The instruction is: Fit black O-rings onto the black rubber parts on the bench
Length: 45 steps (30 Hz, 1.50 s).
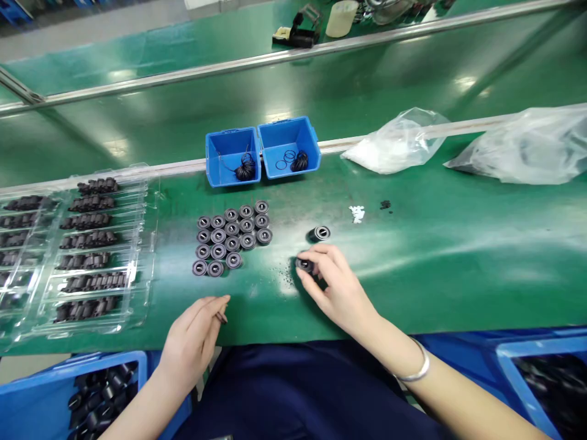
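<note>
My right hand (337, 287) grips a round black cap-like part (304, 264) between thumb and fingers, at the table's middle. Just beyond it stands another black cylindrical part (320, 233) with a ringed top. My left hand (195, 330) is closed near the front edge, pinching a small dark piece (222, 318) that is mostly hidden by the fingers. To the upper left of centre, several black round parts (232, 228) stand in close rows, slotted tops up. Tiny dark specks (287, 272) lie on the green tabletop left of my right hand.
Two blue bins (233, 157) at the back hold black rubber rings (299, 161). Clear trays (137, 256) of black parts lie left. White pieces (356, 213), small black bits (385, 205) and plastic bags (398, 143) are right. Blue crates (142, 366) stand below the front edge.
</note>
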Each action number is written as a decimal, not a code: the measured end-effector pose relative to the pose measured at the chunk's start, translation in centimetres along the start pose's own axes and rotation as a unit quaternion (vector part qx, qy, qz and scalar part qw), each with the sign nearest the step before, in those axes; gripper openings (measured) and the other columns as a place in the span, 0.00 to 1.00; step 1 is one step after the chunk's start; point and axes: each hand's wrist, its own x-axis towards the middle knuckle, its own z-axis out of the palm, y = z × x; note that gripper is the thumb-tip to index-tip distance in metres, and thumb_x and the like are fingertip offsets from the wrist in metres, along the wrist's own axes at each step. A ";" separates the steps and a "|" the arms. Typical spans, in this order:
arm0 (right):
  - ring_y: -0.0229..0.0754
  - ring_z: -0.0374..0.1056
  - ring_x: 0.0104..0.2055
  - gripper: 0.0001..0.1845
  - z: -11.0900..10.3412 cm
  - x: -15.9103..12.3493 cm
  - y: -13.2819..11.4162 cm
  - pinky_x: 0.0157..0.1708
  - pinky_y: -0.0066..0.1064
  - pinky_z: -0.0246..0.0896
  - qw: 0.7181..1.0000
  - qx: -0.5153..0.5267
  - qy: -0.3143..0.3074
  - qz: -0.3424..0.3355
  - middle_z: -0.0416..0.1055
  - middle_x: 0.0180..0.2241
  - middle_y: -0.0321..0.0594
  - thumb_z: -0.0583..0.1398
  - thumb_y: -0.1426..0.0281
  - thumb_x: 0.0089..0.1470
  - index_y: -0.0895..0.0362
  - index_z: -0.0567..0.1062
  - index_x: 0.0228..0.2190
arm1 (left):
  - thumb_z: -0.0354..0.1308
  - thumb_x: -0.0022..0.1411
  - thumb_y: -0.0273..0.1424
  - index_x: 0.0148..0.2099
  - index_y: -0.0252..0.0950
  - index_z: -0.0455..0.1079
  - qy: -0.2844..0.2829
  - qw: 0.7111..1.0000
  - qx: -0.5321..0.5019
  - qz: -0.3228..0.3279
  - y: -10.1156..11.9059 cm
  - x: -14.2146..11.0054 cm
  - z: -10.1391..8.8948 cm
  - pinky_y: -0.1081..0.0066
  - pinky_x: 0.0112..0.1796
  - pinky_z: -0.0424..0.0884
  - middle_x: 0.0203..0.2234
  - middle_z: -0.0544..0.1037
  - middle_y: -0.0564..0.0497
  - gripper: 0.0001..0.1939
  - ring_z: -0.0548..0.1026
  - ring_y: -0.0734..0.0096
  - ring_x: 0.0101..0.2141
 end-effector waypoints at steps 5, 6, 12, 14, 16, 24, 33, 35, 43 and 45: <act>0.49 0.66 0.49 0.15 -0.5 0.4 -2.6 0.48 0.44 0.67 0.997 0.057 -0.032 -0.045 0.65 0.45 0.50 0.60 0.70 0.61 0.56 0.69 0.50 | 0.51 0.69 0.21 0.52 0.35 0.71 -0.051 0.992 -0.109 -0.037 2.3 2.5 1.4 0.76 0.38 0.76 0.26 0.80 0.55 0.14 0.79 0.74 0.32; 0.48 0.66 0.48 0.15 -0.6 0.4 -3.2 0.47 0.43 0.68 0.994 0.083 -0.050 -0.051 0.65 0.45 0.49 0.61 0.69 0.61 0.55 0.70 0.49 | 0.51 0.69 0.21 0.52 0.35 0.72 -0.052 0.991 -0.117 -0.037 2.6 2.9 1.7 0.75 0.38 0.76 0.24 0.80 0.55 0.13 0.79 0.74 0.32; 0.37 0.64 0.32 0.05 -0.7 0.7 -4.7 0.32 0.31 0.65 0.952 0.266 -0.152 -0.005 0.65 0.34 0.39 0.59 0.68 0.63 0.55 0.73 0.34 | 0.52 0.70 0.23 0.49 0.34 0.73 -0.049 0.989 -0.140 -0.012 3.9 4.5 2.7 0.76 0.37 0.76 0.28 0.82 0.52 0.11 0.80 0.73 0.32; 0.36 0.61 0.29 0.07 -0.8 0.9 -4.2 0.30 0.30 0.62 0.946 0.284 -0.150 0.036 0.64 0.32 0.38 0.60 0.67 0.62 0.55 0.74 0.31 | 0.52 0.69 0.22 0.52 0.34 0.72 -0.054 0.986 -0.154 -0.012 3.8 4.4 2.8 0.76 0.38 0.76 0.27 0.82 0.54 0.13 0.80 0.74 0.33; 0.36 0.61 0.29 0.09 -0.9 1.2 -3.7 0.29 0.30 0.60 0.941 0.295 -0.146 0.079 0.64 0.31 0.37 0.61 0.66 0.61 0.55 0.73 0.30 | 0.52 0.69 0.20 0.55 0.35 0.71 -0.057 0.985 -0.161 -0.017 3.5 4.2 2.8 0.77 0.38 0.76 0.29 0.82 0.54 0.15 0.80 0.76 0.33; 0.37 0.61 0.29 0.14 0.2 2.8 -1.6 0.29 0.31 0.58 0.933 0.282 -0.120 0.188 0.65 0.29 0.37 0.60 0.61 0.59 0.56 0.70 0.26 | 0.54 0.67 0.18 0.55 0.34 0.71 -0.014 0.996 0.002 0.085 2.0 3.7 2.8 0.66 0.42 0.75 0.42 0.82 0.43 0.17 0.80 0.66 0.43; 0.35 0.60 0.27 0.13 0.9 3.1 -1.1 0.26 0.28 0.57 0.941 0.263 -0.110 0.182 0.63 0.29 0.36 0.60 0.63 0.58 0.56 0.70 0.25 | 0.47 0.69 0.19 0.56 0.24 0.70 -0.098 0.962 0.100 0.235 1.7 3.8 3.7 0.57 0.59 0.65 0.56 0.75 0.34 0.17 0.65 0.53 0.63; 0.34 0.61 0.27 0.14 0.9 3.1 -1.1 0.26 0.28 0.58 0.942 0.266 -0.104 0.179 0.64 0.29 0.36 0.61 0.63 0.58 0.56 0.69 0.24 | 0.45 0.69 0.19 0.55 0.23 0.71 -0.115 0.954 0.119 0.250 1.7 4.0 3.8 0.56 0.60 0.64 0.57 0.73 0.34 0.18 0.65 0.52 0.63; 0.31 0.60 0.13 0.14 0.9 3.6 -1.1 0.13 0.22 0.54 0.828 0.403 -0.237 0.310 0.72 0.19 0.32 0.59 0.58 0.60 0.56 0.70 0.39 | 0.45 0.68 0.22 0.58 0.24 0.69 -0.150 0.937 0.162 0.272 1.2 4.2 3.8 0.55 0.63 0.57 0.60 0.70 0.35 0.21 0.63 0.51 0.64; 0.30 0.59 0.12 0.12 0.8 4.3 -1.0 0.11 0.20 0.52 0.811 0.407 -0.259 0.332 0.72 0.18 0.31 0.61 0.60 0.58 0.56 0.70 0.38 | 0.45 0.68 0.22 0.58 0.23 0.69 -0.156 0.932 0.170 0.281 1.2 4.3 3.7 0.55 0.63 0.57 0.60 0.70 0.34 0.20 0.64 0.51 0.63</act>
